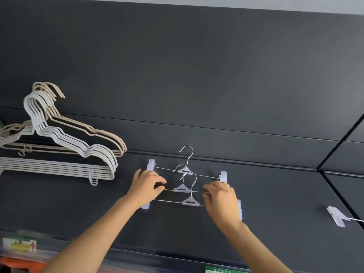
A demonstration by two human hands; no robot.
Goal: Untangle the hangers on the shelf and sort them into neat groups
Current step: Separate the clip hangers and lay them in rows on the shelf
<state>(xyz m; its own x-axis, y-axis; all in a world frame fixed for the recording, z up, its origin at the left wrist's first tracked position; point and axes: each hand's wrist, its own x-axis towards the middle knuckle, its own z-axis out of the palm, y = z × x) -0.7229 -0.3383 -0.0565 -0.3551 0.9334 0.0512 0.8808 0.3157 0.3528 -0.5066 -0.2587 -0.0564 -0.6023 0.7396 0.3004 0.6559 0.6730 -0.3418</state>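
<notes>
Three clip hangers (186, 189) with silver hooks and pale translucent clips lie stacked on the dark shelf (256, 194). My left hand (146, 186) grips their left ends, fingers curled over the wire of the middle one. My right hand (221, 198) grips the right ends, covering the clips there. At the left lies a neat pile of white hangers (65, 146) overlapping a pile of beige hangers (94, 133).
Another clip hanger (337, 216) pokes in at the right edge, only one clip and a bit of wire showing. The shelf's front edge with price labels (19, 245) runs along the bottom. A dark back panel (197, 75) rises behind.
</notes>
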